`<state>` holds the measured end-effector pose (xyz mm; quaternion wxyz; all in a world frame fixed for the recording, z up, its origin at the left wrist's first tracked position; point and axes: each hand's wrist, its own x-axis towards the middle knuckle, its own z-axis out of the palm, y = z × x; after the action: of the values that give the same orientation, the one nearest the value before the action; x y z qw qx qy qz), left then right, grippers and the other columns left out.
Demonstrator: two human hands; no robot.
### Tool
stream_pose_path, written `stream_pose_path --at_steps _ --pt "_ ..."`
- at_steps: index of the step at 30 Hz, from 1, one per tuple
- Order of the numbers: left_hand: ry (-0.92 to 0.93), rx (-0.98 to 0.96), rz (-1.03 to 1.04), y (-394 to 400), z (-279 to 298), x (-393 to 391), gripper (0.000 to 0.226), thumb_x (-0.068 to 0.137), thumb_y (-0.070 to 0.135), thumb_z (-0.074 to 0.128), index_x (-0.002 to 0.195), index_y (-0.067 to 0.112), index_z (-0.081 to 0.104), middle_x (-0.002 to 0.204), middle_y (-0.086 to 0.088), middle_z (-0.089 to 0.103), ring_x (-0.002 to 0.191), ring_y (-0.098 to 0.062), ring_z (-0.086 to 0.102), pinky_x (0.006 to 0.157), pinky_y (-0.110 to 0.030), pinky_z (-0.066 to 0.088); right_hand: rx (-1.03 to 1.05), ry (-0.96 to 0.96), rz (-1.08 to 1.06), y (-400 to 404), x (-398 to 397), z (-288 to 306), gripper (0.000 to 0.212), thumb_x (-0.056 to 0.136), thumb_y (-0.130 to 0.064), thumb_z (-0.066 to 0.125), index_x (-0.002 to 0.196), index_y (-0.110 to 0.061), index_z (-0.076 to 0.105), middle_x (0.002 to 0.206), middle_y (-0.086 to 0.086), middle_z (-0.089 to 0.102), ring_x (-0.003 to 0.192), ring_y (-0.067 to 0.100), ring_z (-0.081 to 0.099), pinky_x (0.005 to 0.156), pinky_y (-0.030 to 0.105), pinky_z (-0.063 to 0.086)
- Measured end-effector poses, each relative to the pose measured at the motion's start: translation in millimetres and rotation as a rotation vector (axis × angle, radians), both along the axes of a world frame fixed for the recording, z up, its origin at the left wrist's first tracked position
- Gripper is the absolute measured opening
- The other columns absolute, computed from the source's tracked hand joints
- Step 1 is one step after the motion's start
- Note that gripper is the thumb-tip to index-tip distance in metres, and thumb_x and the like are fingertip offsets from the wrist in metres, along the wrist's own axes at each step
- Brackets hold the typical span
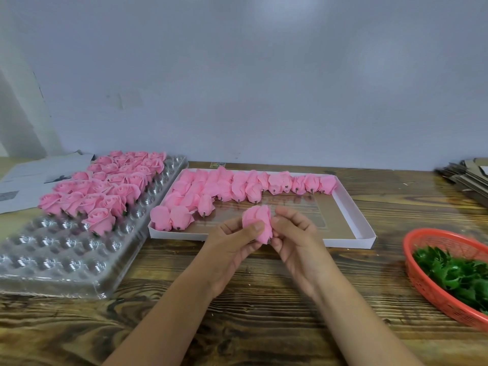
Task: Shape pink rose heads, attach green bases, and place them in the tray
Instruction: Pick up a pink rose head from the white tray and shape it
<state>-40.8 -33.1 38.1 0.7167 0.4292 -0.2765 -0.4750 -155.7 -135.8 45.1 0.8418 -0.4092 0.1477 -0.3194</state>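
Observation:
A pink rose head [258, 220] is held between both hands above the table's middle. My left hand [232, 247] pinches it with the thumb across its front. My right hand [295, 236] grips its right side with curled fingers. Behind them a white cardboard tray [353, 220] holds several unshaped pink rose heads [237, 188]. At the left a clear plastic cavity tray [52, 260] carries several finished roses [105, 186] with green bases. A red mesh basket [433, 291] at the right holds green bases [456, 273].
The wooden table [250, 313] runs across the front. Papers [31, 178] lie at the far left by the wall. A stack of flat cardboard pieces [467, 178] sits at the far right edge.

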Motion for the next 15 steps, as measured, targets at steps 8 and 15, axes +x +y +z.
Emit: stream_pose_path --at_steps 8,15 --pt "0.026 0.001 -0.008 0.7 2.2 0.3 0.030 0.083 0.018 0.074 0.112 0.011 0.078 0.112 -0.013 0.074 0.098 -0.016 0.070 0.085 -0.023 0.058 -0.101 0.086 -0.024 -2.3 -0.2 -3.6 0.024 0.073 -0.011 0.068 0.094 -0.004 0.078 0.096 0.015 0.075 0.079 0.015 0.069 0.067 0.023 0.056" --pt "-0.048 0.041 -0.023 3.4 -0.6 3.3 0.027 0.085 0.026 0.078 0.111 0.021 0.079 0.104 -0.001 0.074 0.086 -0.006 0.065 0.073 -0.020 0.055 -0.213 0.107 -0.039 0.4 -2.4 -4.4 0.021 0.083 -0.001 0.067 0.100 -0.006 0.076 0.108 0.022 0.072 0.097 0.029 0.069 0.087 0.037 0.059"
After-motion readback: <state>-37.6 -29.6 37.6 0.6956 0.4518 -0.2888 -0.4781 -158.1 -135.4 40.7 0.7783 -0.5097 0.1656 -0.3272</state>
